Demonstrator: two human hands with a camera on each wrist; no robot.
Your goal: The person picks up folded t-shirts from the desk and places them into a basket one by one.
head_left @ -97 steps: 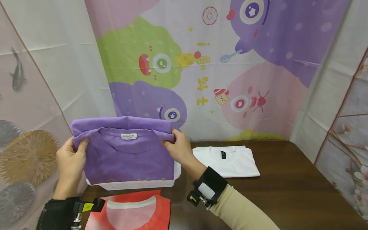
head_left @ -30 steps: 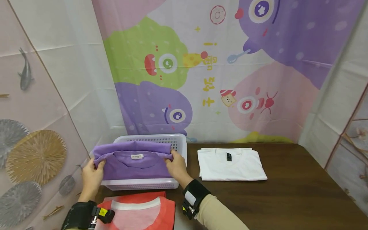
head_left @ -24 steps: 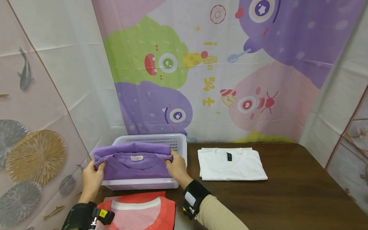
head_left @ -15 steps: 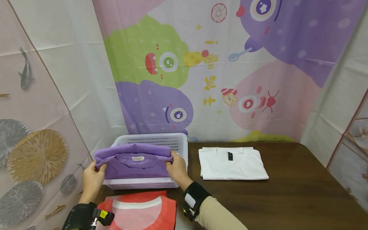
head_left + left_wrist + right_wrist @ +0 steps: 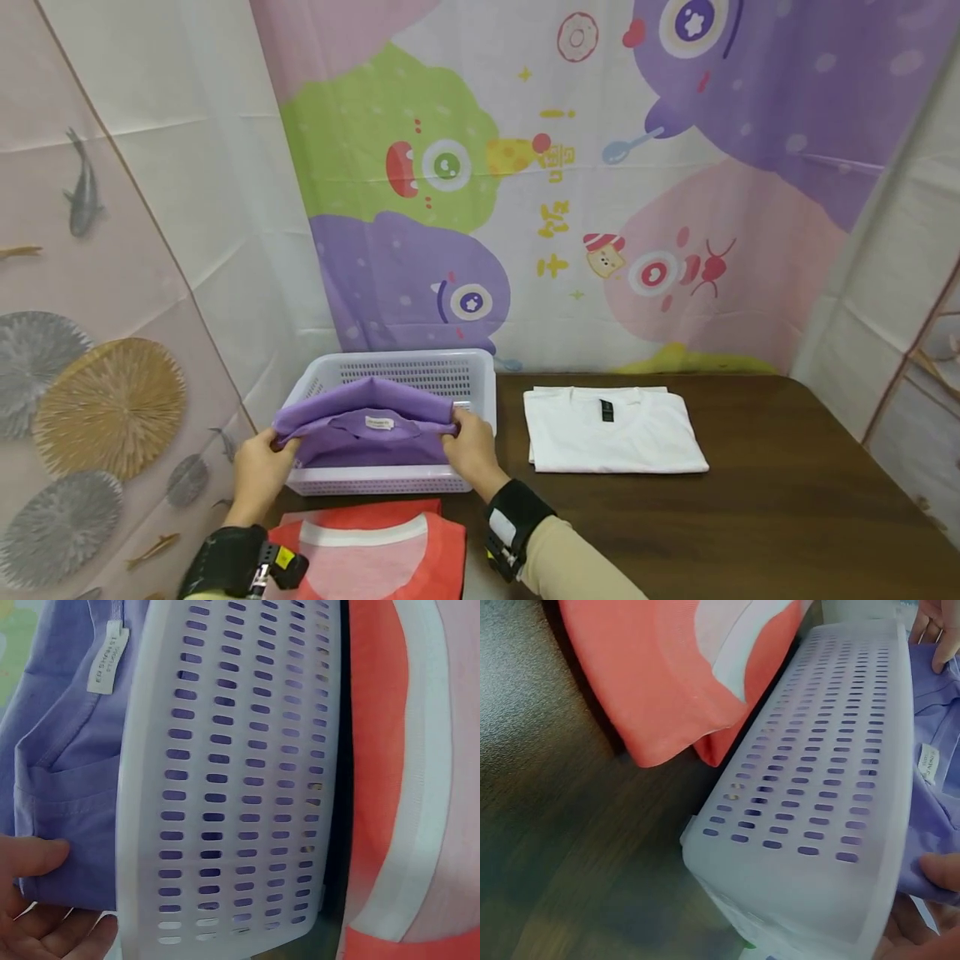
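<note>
The left hand pinches the left end of a folded purple T-shirt, thumb on top and fingers curled under the fold, and the right hand pinches the right end the same way; the left wrist view shows that thumb pressed on the purple cloth just inside the basket's near wall. The shirt hangs between the two hands, sagging into the white perforated plastic basket at lower centre-left of the head view, its middle humped up and its neck label facing the camera; whether its underside already rests on the basket floor I cannot tell, since the near wall hides it. If one hand lets go before the other, the fold could probably slump to one side and open up, and the humped middle could bunch against the back wall so the shirt lies crumpled, not flat. The right knuckles sit close to the basket rim and might catch it and drag the light basket. Just in front of the basket, at the bottom of the frame, lies a folded red-and-white T-shirt; to the right, a folded white T-shirt lies flat. All rest on a dark wooden table, backed by a cartoon-monster curtain, with fish-and-lily-pad printed cloth at left.
</note>
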